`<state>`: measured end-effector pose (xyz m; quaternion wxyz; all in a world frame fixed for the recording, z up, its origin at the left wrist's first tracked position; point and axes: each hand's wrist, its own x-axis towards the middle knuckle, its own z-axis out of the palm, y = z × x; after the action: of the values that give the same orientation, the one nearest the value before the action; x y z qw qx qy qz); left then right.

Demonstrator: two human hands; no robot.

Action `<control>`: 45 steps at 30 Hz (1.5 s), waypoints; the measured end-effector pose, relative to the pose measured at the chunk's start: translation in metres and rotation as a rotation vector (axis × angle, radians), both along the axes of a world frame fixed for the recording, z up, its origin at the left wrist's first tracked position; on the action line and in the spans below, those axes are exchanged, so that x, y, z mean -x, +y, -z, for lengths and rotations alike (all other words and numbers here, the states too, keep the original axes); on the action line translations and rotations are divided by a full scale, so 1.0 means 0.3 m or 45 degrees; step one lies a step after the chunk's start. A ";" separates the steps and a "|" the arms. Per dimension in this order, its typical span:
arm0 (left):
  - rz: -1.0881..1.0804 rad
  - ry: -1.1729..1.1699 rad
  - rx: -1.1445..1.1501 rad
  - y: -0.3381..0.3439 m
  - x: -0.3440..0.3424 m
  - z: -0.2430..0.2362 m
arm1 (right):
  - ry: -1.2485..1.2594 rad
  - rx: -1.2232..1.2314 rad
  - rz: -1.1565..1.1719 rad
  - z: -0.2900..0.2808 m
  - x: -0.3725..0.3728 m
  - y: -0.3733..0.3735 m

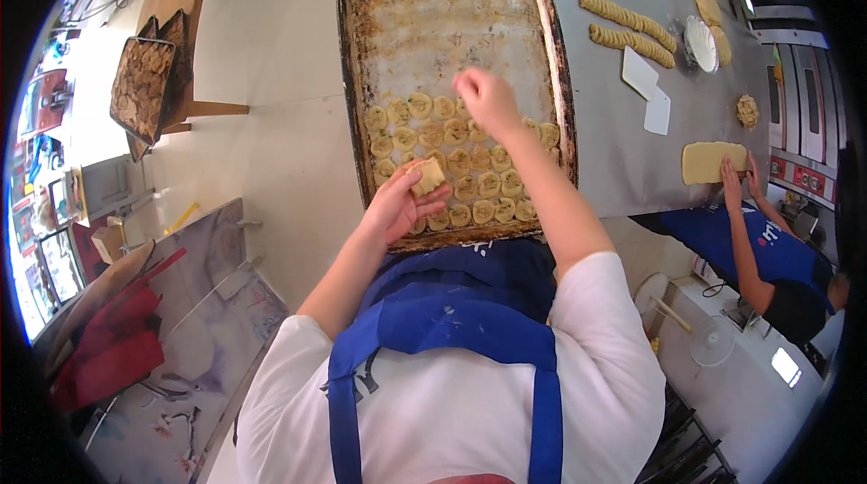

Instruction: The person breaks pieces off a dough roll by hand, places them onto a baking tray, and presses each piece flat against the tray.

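A large worn metal baking tray (456, 10) lies in front of me, with rows of small, round, pale dough pieces (465, 186) over its nearer half. My left hand (402, 204) holds a pale piece of dough (428, 177) above the tray's lower left. My right hand (488, 100) is over the middle of the tray at the upper edge of the rows, its fingertips closed together; what is between them, if anything, is too small to make out.
A steel table (614, 150) at right carries sliced dough logs (623, 10), white scrapers (639, 70), a white bowl (701, 43) and a sheet of dough (703, 163) under a co-worker's hands (730, 179). A wooden bench (212, 109) with dark trays (140, 82) stands upper left.
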<state>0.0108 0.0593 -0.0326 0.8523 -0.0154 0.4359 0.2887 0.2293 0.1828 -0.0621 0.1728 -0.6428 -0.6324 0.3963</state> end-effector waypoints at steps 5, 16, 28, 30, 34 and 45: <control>0.108 -0.006 -0.139 0.013 -0.008 0.064 | 0.555 -0.012 -0.067 -0.007 0.039 -0.332; 0.249 0.091 -0.130 0.002 -0.035 0.044 | 0.797 0.220 0.036 -0.084 0.021 -0.469; 0.879 0.595 -0.764 0.007 -0.012 0.031 | 0.234 0.300 -0.338 -0.133 -0.087 -0.339; 0.944 0.739 -0.877 0.007 -0.007 0.029 | 0.059 0.051 -0.083 -0.054 -0.141 -0.263; 0.749 0.571 -0.660 0.003 0.012 0.019 | -0.031 -0.070 -0.034 -0.001 -0.183 -0.131; 0.627 0.463 -0.509 -0.015 0.017 0.039 | -0.394 -0.382 -0.272 0.099 -0.200 -0.089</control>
<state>0.0058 0.0548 -0.0441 0.7911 0.3083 0.5059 0.1522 0.2892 0.1562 -0.0919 0.1245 -0.5923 -0.7676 0.2109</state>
